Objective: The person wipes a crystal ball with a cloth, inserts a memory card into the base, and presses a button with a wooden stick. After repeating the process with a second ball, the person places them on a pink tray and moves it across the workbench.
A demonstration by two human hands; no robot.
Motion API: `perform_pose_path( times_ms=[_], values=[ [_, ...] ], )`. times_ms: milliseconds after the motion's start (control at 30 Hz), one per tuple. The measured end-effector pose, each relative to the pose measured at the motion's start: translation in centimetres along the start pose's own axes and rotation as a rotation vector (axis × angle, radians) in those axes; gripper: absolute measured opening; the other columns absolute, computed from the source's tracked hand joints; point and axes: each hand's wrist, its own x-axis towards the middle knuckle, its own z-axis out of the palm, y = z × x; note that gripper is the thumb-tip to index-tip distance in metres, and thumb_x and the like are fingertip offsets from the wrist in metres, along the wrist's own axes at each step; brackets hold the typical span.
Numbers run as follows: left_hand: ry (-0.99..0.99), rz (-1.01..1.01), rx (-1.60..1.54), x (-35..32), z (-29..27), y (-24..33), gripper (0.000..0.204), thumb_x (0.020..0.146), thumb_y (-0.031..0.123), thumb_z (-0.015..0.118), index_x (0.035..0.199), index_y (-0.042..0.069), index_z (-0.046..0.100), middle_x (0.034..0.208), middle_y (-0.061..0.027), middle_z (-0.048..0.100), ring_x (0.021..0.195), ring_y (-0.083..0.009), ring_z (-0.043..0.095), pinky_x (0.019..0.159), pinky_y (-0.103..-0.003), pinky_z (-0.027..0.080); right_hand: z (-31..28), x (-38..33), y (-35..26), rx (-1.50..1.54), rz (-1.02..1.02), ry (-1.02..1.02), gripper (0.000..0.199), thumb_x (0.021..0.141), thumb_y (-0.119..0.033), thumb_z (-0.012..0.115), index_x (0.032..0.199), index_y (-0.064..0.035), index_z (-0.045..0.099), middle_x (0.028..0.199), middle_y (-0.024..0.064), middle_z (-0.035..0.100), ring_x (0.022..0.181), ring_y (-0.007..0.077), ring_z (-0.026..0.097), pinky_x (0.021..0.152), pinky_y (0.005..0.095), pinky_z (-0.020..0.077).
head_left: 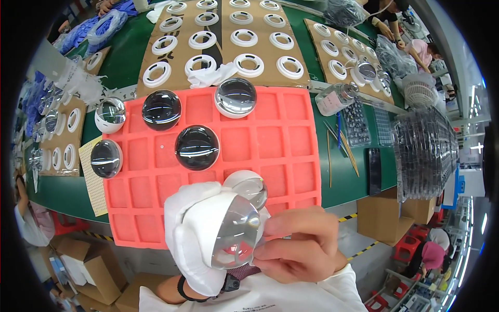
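Note:
My left hand [182,229], in a white glove, is wrapped round the white base of a clear dome [234,234]. The dome is tilted, its glassy side facing right. My bare right hand [299,242] is closed in a pinch at the dome's right edge; whatever is between its fingertips, if anything, is hidden. Just behind, another clear dome with a white base [247,188] rests on the pink grid tray [130,229]. More domes stand on the tray's far and left part, among them a dark-looking dome [197,147] and a clear dome [236,98].
Cardboard sheets [223,36] with rows of white rings lie beyond the tray. A crumpled white cloth [210,75] sits on one. To the right are a glass jar [335,99], thin sticks [349,156], a dark phone-like slab [374,170] and stacked clear plastic trays [423,151].

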Motion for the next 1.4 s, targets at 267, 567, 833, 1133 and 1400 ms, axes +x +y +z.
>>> perform_pose_path(
  times_ms=[267, 567, 833, 1133, 1400],
  values=[
    [0.029, 0.18, 0.196, -0.1, -0.6, -1.2, 0.052, 0.109, 0.038, 0.02, 0.125, -0.001, 0.051, 0.117, -0.0152, 0.062, 0.101, -0.0229, 0.062, 0.091, -0.033, 0.05, 0.8, 0.6, 0.3, -0.077, -0.07, -0.046, 0.039, 0.066, 0.005, 0.081, 0.1, -0.0025, 0.063, 0.118, 0.0192, 0.063, 0.072, 0.0225, 0.063, 0.062, 0.0294, 0.0502],
    [0.126, 0.1, 0.097, -0.8, -0.9, -0.1, 0.05, 0.101, 0.04, 0.05, 0.125, -0.004, 0.049, 0.117, -0.019, 0.059, 0.098, -0.0248, 0.062, 0.087, -0.037, 0.05, 2.5, 0.4, 0.0, -0.067, -0.183, 0.013, 0.03, 0.067, 0.004, 0.079, 0.093, 0.003, 0.065, 0.108, 0.0225, 0.067, 0.066, 0.025, 0.061, 0.056, 0.0344, 0.0518],
    [0.164, 0.111, 0.07, -0.6, -0.7, -1.1, 0.045, 0.094, 0.029, 0.063, 0.125, -0.002, 0.05, 0.115, -0.0184, 0.06, 0.098, -0.0254, 0.063, 0.086, -0.037, 0.051, 2.6, 0.1, 0.5, -0.109, -0.193, 0.006, 0.027, 0.067, 0.003, 0.073, 0.093, 0.003, 0.065, 0.107, 0.0241, 0.066, 0.063, 0.0246, 0.06, 0.051, 0.0332, 0.0497],
    [0.167, 0.113, 0.143, -0.7, -1.1, -1.0, 0.05, 0.083, 0.013, 0.075, 0.124, -0.002, 0.051, 0.114, -0.0176, 0.059, 0.098, -0.0254, 0.063, 0.084, -0.036, 0.052, 2.5, 0.1, 0.5, -0.04, -0.146, -0.038, 0.026, 0.067, 0.004, 0.07, 0.093, 0.0002, 0.067, 0.105, 0.0202, 0.065, 0.066, 0.0233, 0.059, 0.053, 0.0317, 0.0488],
    [0.155, 0.146, 0.15, -0.8, -0.6, -0.9, 0.051, 0.079, 0.009, 0.078, 0.122, -0.001, 0.053, 0.113, -0.017, 0.06, 0.095, -0.026, 0.063, 0.077, -0.035, 0.053, 1.0, 0.6, -0.1, 0.013, -0.079, -0.172, 0.034, 0.061, 0.004, 0.072, 0.093, -0.0064, 0.069, 0.105, 0.0143, 0.064, 0.063, 0.0236, 0.059, 0.054, 0.0313, 0.0492]
  ],
)
